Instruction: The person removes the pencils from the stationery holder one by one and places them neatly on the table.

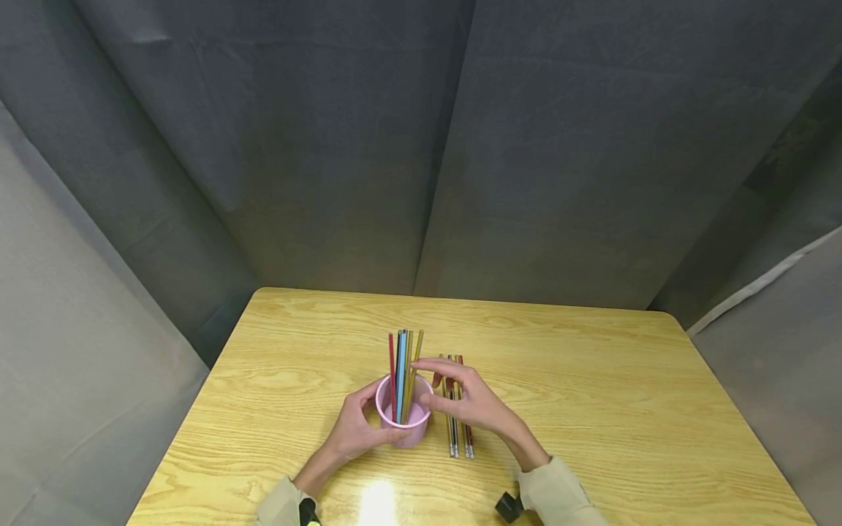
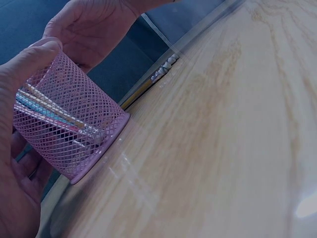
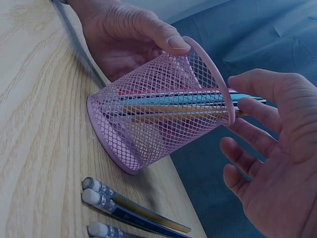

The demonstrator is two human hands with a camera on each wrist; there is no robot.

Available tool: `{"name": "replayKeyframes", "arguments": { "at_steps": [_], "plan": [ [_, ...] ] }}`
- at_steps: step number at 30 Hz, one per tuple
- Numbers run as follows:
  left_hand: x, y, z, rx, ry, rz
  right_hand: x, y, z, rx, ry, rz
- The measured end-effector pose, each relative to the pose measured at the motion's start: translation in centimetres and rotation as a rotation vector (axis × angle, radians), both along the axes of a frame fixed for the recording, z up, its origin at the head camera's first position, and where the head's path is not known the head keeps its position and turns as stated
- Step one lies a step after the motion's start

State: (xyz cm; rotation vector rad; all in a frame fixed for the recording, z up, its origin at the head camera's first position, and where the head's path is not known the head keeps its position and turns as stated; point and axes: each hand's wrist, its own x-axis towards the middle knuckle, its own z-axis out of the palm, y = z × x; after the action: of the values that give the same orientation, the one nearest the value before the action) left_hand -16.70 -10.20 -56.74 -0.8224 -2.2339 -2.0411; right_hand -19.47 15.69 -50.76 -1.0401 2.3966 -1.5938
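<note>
A pink mesh pencil cup [image 1: 411, 440] stands on the table, with several pencils [image 1: 402, 372] leaning in it, among them red, light blue and yellow ones. My left hand [image 1: 355, 431] grips the cup from its left side, the thumb lying at the rim in the right wrist view. Over the cup's right side is my right hand [image 1: 476, 400], its fingers loosely bent beside the rim and the standing pencils. No pencil is visibly pinched by it; whether a fingertip touches one is unclear. Beneath that hand, more pencils [image 3: 129, 214] with white erasers lie on the tabletop.
The wood-grain table [image 1: 592, 380] has rounded far corners. Grey curtains [image 1: 342, 146] hang behind it and at both sides. A small black object [image 1: 509, 506] shows beside the right sleeve [image 1: 559, 493]. Light glares off the table near the front.
</note>
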Motion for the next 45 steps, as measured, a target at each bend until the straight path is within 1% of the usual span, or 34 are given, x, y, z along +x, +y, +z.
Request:
{"name": "replayKeyframes", "arguments": {
  "at_steps": [9,13,15,17,22,24,28,32,39,45],
  "plan": [
    [0.0,0.0,0.1,-0.005,-0.010,-0.002,0.0,0.0,0.1,-0.001,-0.006,0.002],
    [-0.1,0.0,-0.1,-0.013,-0.007,0.000,0.1,-0.1,0.3,0.008,0.027,-0.007],
    [0.0,0.0,-0.1,-0.016,-0.021,0.005,0.2,-0.3,0.8,0.008,0.048,-0.009],
    [0.0,-0.1,-0.1,-0.019,-0.026,0.008,0.5,-0.4,1.7,0.004,0.068,-0.008],
    [0.1,0.0,0.1,-0.021,-0.033,0.014,1.5,-0.7,4.0,-0.007,0.073,-0.015],
    [0.1,0.0,0.1,-0.020,-0.031,0.013,1.6,-0.8,4.4,-0.007,0.074,-0.025],
    [0.1,-0.1,0.2,-0.024,-0.038,0.017,1.7,-0.9,4.7,-0.024,0.094,-0.043],
    [0.1,0.0,0.2,-0.022,-0.039,0.018,1.7,-0.8,4.7,-0.024,0.099,-0.066],
    [0.0,0.0,0.1,-0.027,-0.039,0.023,-0.1,-0.3,1.0,-0.032,0.103,-0.106],
    [0.1,-0.1,0.1,-0.030,-0.037,0.020,-0.4,-0.2,0.8,-0.071,0.126,-0.118]
  ]
}}
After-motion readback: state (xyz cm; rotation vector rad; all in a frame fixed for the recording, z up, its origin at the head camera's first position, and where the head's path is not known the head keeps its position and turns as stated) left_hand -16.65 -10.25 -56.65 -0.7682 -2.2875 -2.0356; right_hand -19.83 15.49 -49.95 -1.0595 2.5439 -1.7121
